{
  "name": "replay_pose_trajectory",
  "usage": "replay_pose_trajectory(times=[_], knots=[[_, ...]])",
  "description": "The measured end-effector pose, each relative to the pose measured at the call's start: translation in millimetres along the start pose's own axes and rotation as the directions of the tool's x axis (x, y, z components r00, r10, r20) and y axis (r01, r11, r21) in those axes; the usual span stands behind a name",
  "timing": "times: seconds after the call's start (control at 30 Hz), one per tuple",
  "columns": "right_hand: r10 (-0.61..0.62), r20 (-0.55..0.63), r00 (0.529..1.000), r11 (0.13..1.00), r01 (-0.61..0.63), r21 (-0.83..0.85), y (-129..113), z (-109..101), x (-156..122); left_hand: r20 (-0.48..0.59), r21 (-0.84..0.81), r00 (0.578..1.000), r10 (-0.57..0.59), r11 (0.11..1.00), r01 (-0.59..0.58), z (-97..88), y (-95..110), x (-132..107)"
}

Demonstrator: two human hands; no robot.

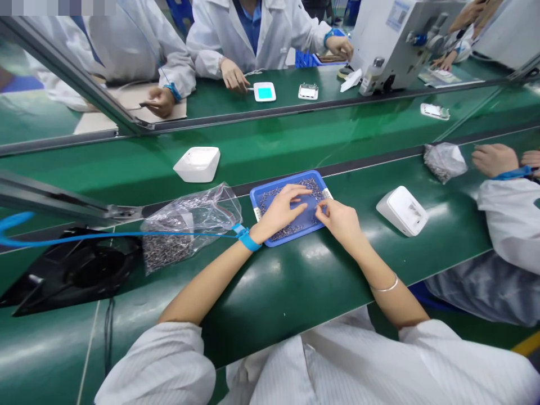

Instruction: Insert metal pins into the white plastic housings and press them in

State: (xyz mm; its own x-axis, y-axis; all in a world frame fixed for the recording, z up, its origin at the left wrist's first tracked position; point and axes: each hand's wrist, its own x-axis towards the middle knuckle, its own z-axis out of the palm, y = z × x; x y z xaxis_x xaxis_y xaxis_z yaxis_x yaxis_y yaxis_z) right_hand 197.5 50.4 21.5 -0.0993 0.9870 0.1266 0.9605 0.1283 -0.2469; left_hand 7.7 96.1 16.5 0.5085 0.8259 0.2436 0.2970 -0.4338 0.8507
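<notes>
Left grip (283, 210): spread over tray (309, 215) of metal pieces (291, 231).
Right grip (341, 220): pressed together; cannot tell if I pinch anything.

One head-worn view, forward-down over both hands (283, 207) (341, 220)

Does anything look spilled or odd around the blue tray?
Nothing looks plainly spilled: the metal parts sit inside the tray. Slightly odd is the blue cord from the left hand's wristband, passing over the bag; it might snag.
</notes>
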Motion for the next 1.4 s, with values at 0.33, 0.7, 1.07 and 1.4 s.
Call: replay_pose_trajectory(times=[0.33,0.7,1.07,1.4], knots=[[-0.147,-0.303,0.942,0.969,0.198,0.147,2.9,19.0,-3.6,-0.085,-0.142,0.996,0.031,0.989,-0.043,12.2,4.5,-8.5],[-0.195,-0.081,0.977,0.934,0.210,0.290,5.6,10.5,-7.0,-0.170,0.233,0.910,0.379,0.912,-0.336,16.6,-10.0,-16.9],[-0.380,-0.227,0.897,0.884,0.424,0.196,14.6,-17.5,-47.4,0.099,0.342,0.742,0.663,0.677,-0.651,24.9,7.6,-46.7],[0.197,-0.557,0.807,0.960,-0.275,-0.060,147.7,-28.8,-82.2,0.147,0.261,0.907,0.395,0.869,-0.421,77.4,35.4,-92.5]])
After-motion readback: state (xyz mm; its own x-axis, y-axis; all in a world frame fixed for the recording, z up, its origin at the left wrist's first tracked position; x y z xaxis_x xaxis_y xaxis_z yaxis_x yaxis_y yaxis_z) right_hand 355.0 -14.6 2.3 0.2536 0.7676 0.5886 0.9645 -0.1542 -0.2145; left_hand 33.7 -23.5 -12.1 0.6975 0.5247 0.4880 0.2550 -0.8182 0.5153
